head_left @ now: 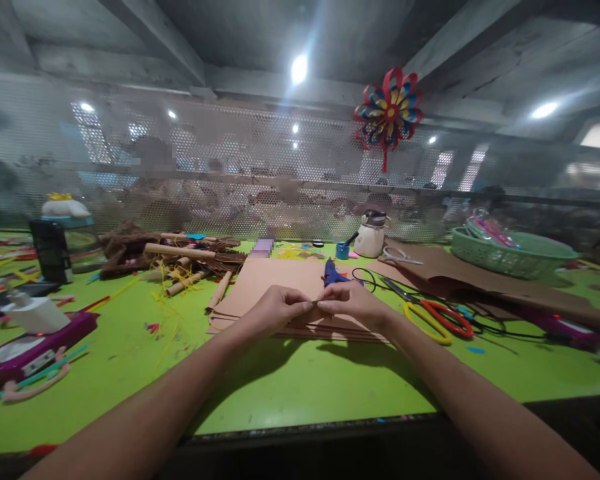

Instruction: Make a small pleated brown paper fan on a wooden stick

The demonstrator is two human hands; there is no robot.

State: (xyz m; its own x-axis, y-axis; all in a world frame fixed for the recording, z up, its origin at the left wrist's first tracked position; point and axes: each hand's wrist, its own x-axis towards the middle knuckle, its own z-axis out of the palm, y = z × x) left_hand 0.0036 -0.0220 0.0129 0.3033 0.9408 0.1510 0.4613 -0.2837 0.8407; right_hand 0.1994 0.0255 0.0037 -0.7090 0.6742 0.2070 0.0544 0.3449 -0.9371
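My left hand (pixel 275 308) and my right hand (pixel 353 301) meet fingertip to fingertip above a stack of brown card sheets (pixel 267 283) on the green table (pixel 300 380). Both are closed in a pinch on a small thin thing between them that I cannot make out. A blue glue gun (pixel 331 272) lies on the card just behind my right hand. Scissors with red and yellow handles (pixel 433 313) lie to the right of that hand.
Brown rolled sticks and fibres (pixel 175 257) are heaped at the back left. A white pot (pixel 371 235), a small blue cup (pixel 343 251) and a green basket (pixel 510 253) stand at the back. A purple device (pixel 27 343) lies left. A mesh screen with a pinwheel (pixel 387 113) closes the far side.
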